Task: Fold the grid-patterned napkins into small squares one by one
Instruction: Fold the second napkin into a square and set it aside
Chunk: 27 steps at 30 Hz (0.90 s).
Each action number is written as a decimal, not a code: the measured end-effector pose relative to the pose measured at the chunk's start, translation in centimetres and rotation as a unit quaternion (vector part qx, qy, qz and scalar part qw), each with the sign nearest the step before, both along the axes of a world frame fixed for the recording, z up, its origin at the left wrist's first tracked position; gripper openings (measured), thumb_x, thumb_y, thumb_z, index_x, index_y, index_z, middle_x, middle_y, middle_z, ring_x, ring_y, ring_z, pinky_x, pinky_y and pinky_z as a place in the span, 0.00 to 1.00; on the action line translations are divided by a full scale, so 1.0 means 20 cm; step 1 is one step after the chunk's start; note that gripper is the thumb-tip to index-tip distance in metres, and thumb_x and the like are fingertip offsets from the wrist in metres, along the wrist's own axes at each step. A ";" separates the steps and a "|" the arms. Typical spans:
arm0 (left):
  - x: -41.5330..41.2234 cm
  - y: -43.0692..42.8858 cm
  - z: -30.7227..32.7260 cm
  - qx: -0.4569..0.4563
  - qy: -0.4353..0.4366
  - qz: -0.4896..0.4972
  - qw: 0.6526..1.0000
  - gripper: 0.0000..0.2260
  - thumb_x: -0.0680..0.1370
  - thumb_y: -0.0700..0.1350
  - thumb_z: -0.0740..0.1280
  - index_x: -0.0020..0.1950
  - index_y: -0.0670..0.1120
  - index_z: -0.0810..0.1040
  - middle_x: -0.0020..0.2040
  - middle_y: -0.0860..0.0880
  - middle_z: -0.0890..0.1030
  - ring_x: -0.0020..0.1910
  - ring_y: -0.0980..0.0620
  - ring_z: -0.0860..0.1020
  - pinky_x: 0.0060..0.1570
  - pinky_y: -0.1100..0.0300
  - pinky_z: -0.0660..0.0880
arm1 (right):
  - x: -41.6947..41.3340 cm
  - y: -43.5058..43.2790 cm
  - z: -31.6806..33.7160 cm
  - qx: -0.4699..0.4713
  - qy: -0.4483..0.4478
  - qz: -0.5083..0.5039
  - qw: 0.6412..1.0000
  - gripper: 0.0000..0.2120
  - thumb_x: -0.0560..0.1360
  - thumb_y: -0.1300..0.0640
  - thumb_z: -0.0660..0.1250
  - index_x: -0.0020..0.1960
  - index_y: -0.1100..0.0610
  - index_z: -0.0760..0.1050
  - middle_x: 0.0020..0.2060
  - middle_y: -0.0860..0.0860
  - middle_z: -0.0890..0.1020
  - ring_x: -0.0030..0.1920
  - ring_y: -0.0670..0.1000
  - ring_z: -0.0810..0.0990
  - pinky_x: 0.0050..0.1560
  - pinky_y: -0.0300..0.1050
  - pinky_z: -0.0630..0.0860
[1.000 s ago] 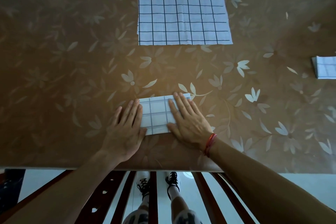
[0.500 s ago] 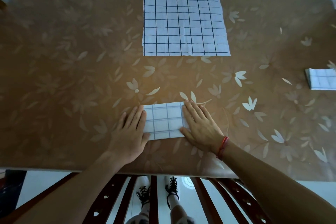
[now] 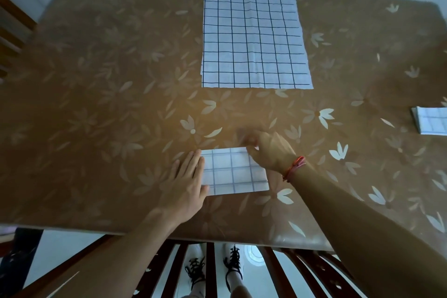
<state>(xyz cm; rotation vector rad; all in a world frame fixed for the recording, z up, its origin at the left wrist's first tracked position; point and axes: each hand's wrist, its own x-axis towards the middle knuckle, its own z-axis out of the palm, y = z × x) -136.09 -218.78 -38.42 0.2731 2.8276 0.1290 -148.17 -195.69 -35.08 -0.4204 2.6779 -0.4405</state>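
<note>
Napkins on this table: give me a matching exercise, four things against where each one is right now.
Things:
1. flat napkins
2. half-folded napkin
3. small folded napkin
4. red bracelet

Places:
a. pressed by the left hand
b. just behind the right hand
c. spread out, far middle of the table
d. right edge of the view

Pairs: 1-c, 2-a, 3-d, 4-b

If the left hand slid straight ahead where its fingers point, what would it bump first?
The left hand would cross bare tablecloth, then probably meet the near edge of the unfolded grid napkin.
</note>
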 end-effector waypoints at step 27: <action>0.00 -0.01 0.04 0.048 -0.010 0.005 0.999 0.30 0.80 0.56 0.51 0.79 0.45 0.51 0.80 0.48 0.47 0.79 0.51 0.45 0.76 0.51 0.50 | -0.06 -0.05 0.03 0.000 -0.158 -0.041 0.987 0.22 0.65 0.46 0.71 0.58 0.48 0.77 0.49 0.45 0.83 0.50 0.50 0.80 0.52 0.47 0.79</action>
